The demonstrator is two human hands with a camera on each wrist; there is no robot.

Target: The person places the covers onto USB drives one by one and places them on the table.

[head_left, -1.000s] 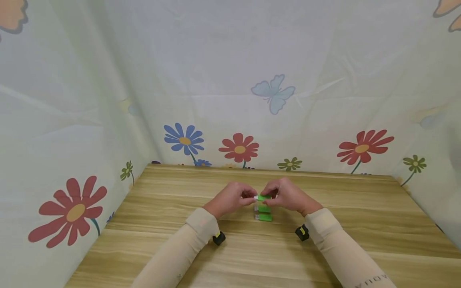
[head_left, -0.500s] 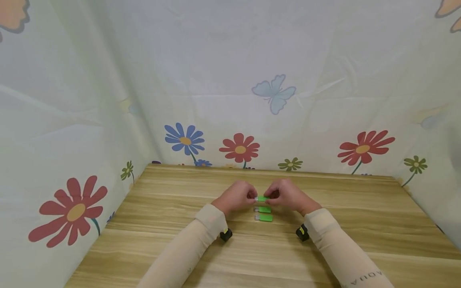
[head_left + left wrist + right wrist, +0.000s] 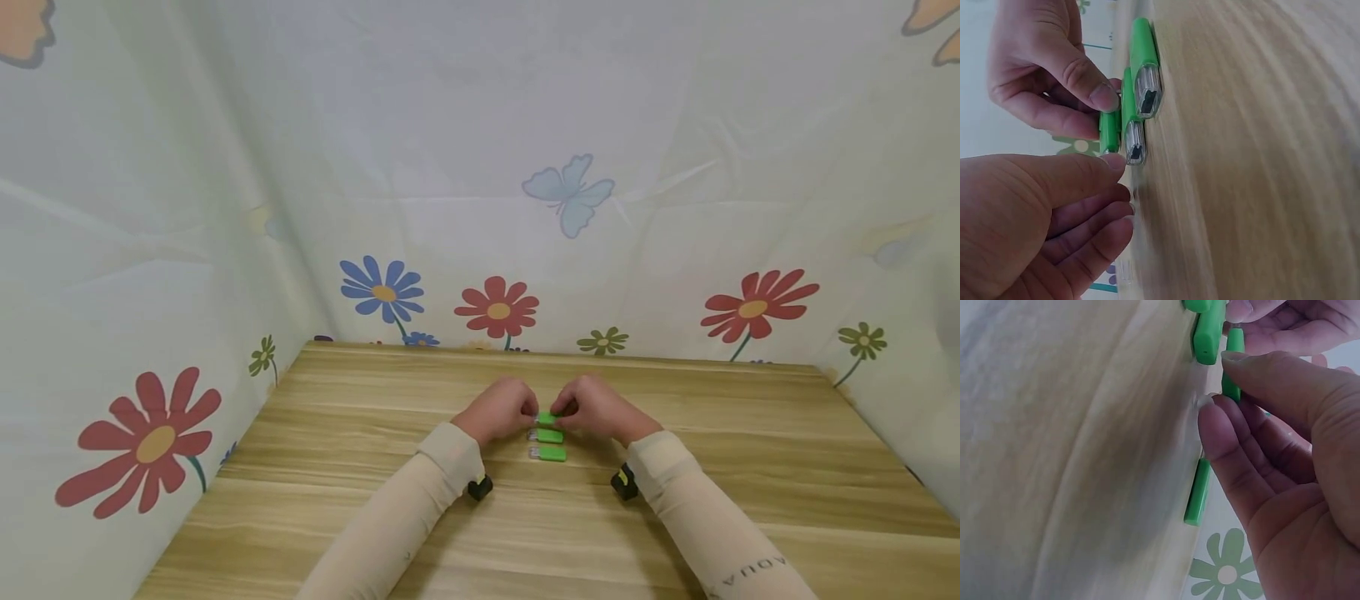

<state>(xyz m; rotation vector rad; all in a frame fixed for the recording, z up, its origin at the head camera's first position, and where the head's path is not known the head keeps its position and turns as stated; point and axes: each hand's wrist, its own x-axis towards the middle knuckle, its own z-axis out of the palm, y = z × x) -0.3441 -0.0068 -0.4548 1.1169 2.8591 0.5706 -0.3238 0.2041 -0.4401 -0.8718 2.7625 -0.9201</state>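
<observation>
Three green USB sticks with clear caps form a row on the wooden table in the head view, caps to the left. The nearest USB stick (image 3: 552, 454) and the middle USB stick (image 3: 550, 436) lie flat, untouched. My right hand (image 3: 603, 410) pinches the green body of the farthest USB stick (image 3: 547, 418) between thumb and fingers. My left hand (image 3: 498, 410) holds its clear cap end with the thumb and fingertips, the cap mostly covered. In the right wrist view another green piece (image 3: 1197, 494) lies on the table beyond the right hand; the head view does not show it.
The wooden table (image 3: 375, 383) runs back to a white curtain (image 3: 450, 167) printed with flowers and a butterfly. More curtain hangs along the left and right sides. A small black device sits under each wrist.
My left hand has moved right, toward the right hand. The farthest USB stick has come slightly nearer to the middle one, with both hands on it. The two nearer sticks keep their places.
</observation>
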